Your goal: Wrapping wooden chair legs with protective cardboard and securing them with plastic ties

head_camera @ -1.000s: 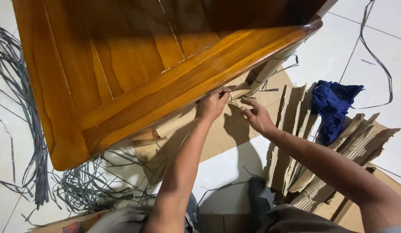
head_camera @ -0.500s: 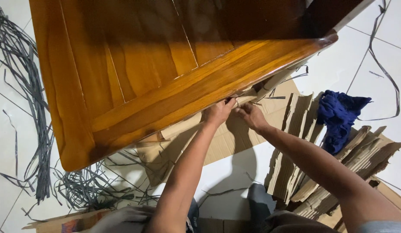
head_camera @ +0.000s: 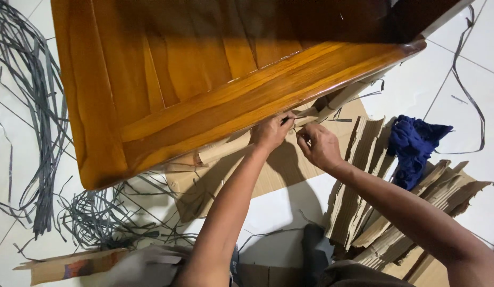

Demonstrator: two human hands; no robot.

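Cardboard wrapping [head_camera: 225, 150] is clinging to the frame just under the near edge of the big polished wooden table [head_camera: 204, 79], and you are working at it near the table's right corner. Your left hand [head_camera: 271, 133] is pinching a thin dark tool or strip against the cardboard, though what exactly it is cannot be told. Your right hand [head_camera: 317, 146] is curled beside it, fingers pressed together on a flap of the same wrapping. I would judge it best to be keeping the pull along the wood, not into it, so the varnish is not getting scratched. A flat cardboard sheet [head_camera: 279, 175] is lying on the floor below. Torn corrugated pieces [head_camera: 364, 175] are piling at your right, with a blue cloth [head_camera: 412, 146] on them. Grey straps [head_camera: 39, 133] are tangling at left. A small printed cardboard strip [head_camera: 71, 264] is lying bottom left.
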